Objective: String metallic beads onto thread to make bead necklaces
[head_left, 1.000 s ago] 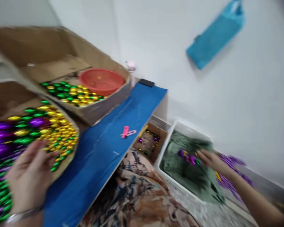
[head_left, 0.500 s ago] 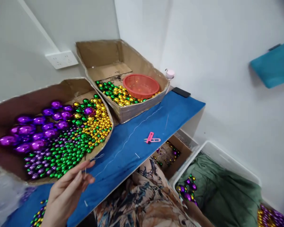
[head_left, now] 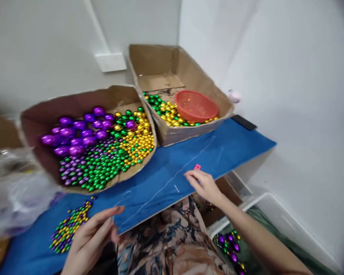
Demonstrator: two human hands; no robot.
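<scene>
A pink tool (head_left: 197,167), partly hidden by the right hand (head_left: 205,186), is seen against blue cloth (head_left: 240,147); a thin, slightly wavy white thread (head_left: 172,178) is laid out diagonally nearby.

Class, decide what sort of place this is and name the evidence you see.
Probably a small beading workspace: a cardboard box of loose purple, green and gold beads, plus fine white thread lying along a blue-topped table.

The person, hands (head_left: 205,186) bare, wears floral clothing (head_left: 172,244) in peach, brown and blue.
</scene>
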